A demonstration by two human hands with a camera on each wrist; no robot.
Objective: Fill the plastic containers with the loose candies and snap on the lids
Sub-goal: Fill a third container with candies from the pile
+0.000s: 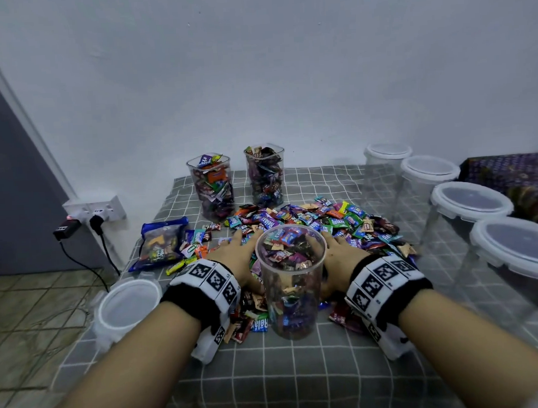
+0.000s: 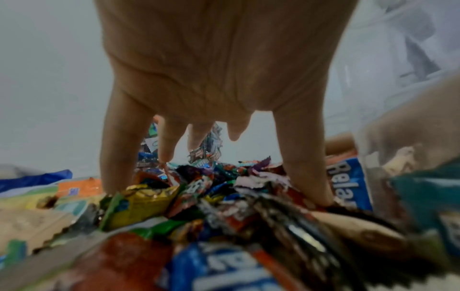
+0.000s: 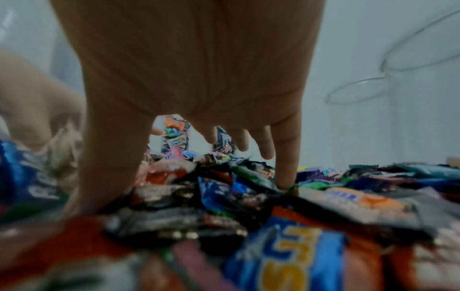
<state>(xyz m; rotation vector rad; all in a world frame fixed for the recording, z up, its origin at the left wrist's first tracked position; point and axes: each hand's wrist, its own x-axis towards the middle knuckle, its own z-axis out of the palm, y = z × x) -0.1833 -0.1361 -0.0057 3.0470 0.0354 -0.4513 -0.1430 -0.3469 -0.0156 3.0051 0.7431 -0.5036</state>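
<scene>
A clear round container (image 1: 292,283), nearly full of wrapped candies and without a lid, stands in front of the loose candy pile (image 1: 318,220). My left hand (image 1: 233,257) lies on the candies just left of it, fingers spread and straight. My right hand (image 1: 342,250) lies the same way just right of it. In the left wrist view the left hand (image 2: 211,102) reaches down with its fingertips (image 2: 321,198) on the wrappers (image 2: 174,196). The right wrist view shows the right hand (image 3: 199,88) with spread fingertips (image 3: 286,181) touching the pile (image 3: 248,189). Neither hand holds a candy.
Two filled, lidless containers (image 1: 212,188) (image 1: 264,176) stand at the back by the wall. Several empty lidded containers (image 1: 470,202) line the right side. A loose lid (image 1: 128,304) lies at the table's left edge, and a blue candy bag (image 1: 162,240) beyond it. A power strip (image 1: 93,210) hangs left.
</scene>
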